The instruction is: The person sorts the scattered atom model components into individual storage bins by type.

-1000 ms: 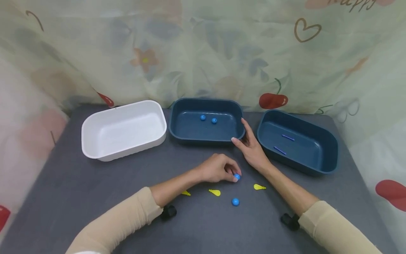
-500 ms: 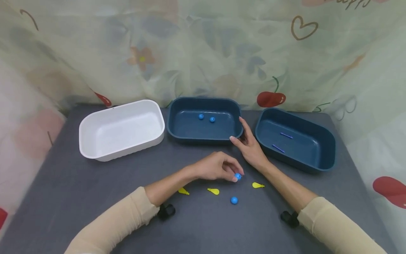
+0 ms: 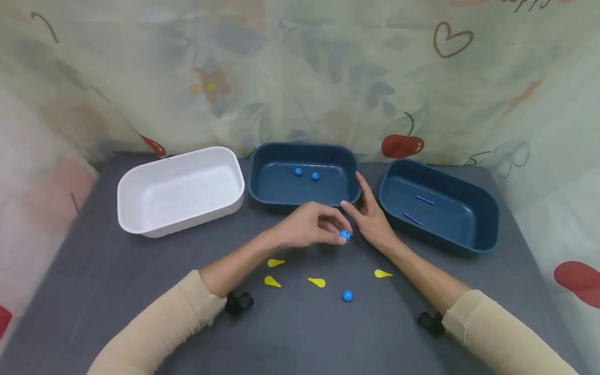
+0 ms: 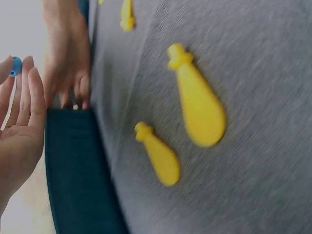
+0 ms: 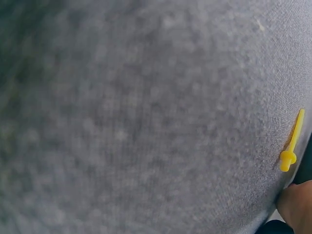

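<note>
In the head view my left hand pinches a blue bead between thumb and fingertips, above the table in front of the middle dark blue bin. The left wrist view shows the held bead with a hole in it. My right hand grips the front right corner of that bin, thumb at the front rim and fingers along the right side. Inside the bin lie two blue beads. Another blue bead rests on the table, near several yellow bulb-shaped pieces.
At the left stands a white bin. On the right, a second dark blue bin holds two thin purple sticks. Grey cloth covers the table, and a patterned curtain hangs behind the bins.
My left hand has lifted the blue bead off the table and carried it towards the middle bin, uncovering another yellow piece. The right hand keeps its place at the bin's corner.
</note>
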`<state>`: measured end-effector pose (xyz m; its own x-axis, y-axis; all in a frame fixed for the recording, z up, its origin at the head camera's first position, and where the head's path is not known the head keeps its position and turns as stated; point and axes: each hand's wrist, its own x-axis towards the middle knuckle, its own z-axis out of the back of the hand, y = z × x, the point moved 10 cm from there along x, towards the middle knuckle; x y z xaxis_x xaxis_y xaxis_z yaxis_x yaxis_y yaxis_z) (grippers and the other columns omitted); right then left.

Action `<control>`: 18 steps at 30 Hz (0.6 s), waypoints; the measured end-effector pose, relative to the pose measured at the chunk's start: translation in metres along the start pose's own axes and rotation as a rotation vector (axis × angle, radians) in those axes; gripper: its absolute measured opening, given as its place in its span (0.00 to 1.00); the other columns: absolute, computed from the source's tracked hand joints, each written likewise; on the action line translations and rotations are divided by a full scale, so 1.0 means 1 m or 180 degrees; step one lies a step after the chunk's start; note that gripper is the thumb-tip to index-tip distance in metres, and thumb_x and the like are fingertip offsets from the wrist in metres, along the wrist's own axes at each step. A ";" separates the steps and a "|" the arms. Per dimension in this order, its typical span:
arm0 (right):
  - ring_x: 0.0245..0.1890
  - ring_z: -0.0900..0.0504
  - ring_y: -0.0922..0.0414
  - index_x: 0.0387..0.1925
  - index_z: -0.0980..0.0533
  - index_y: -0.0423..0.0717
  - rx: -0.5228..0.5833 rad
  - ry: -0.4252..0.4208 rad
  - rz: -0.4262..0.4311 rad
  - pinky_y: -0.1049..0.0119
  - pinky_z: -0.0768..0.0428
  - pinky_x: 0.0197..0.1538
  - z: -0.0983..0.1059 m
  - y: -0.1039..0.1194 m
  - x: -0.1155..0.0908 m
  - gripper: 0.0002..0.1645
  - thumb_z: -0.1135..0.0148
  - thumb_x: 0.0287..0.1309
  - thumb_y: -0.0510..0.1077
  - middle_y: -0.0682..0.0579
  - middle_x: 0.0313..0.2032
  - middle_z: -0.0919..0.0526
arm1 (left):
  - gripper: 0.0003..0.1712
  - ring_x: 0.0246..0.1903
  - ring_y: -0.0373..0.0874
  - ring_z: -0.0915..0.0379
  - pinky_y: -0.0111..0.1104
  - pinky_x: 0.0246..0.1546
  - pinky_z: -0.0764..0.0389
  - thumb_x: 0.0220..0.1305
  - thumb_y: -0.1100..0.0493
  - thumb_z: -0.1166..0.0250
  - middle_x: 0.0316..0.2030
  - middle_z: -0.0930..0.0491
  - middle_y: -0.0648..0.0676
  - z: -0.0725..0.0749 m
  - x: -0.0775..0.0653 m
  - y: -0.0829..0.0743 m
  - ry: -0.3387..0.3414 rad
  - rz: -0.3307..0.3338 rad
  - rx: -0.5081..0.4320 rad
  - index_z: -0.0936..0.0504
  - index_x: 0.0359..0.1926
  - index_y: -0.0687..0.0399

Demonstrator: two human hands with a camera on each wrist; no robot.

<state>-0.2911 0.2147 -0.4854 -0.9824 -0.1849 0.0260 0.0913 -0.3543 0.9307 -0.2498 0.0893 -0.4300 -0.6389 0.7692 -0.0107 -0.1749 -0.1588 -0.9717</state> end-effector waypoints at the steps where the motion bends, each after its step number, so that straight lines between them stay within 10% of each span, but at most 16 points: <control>1: 0.74 0.43 0.51 0.79 0.58 0.69 0.0009 0.0003 0.0000 0.47 0.41 0.71 0.000 0.000 0.000 0.47 0.42 0.70 0.53 0.54 0.78 0.55 | 0.12 0.41 0.39 0.16 0.32 0.47 0.18 0.62 0.61 0.29 0.41 0.14 0.49 0.005 0.000 -0.003 -0.0059 -0.0026 0.0007 0.14 0.47 0.55; 18: 0.75 0.47 0.52 0.79 0.57 0.68 -0.0042 -0.0068 -0.0091 0.48 0.42 0.72 0.002 -0.002 0.001 0.47 0.41 0.69 0.56 0.54 0.78 0.55 | 0.12 0.40 0.42 0.17 0.36 0.46 0.18 0.62 0.59 0.29 0.44 0.16 0.50 0.086 -0.009 -0.009 -0.1016 -0.0130 0.0330 0.14 0.47 0.53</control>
<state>-0.2921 0.2172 -0.4865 -0.9879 -0.1549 0.0075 0.0653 -0.3713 0.9262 -0.3068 0.0307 -0.4005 -0.8293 0.5463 0.1180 -0.2700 -0.2066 -0.9404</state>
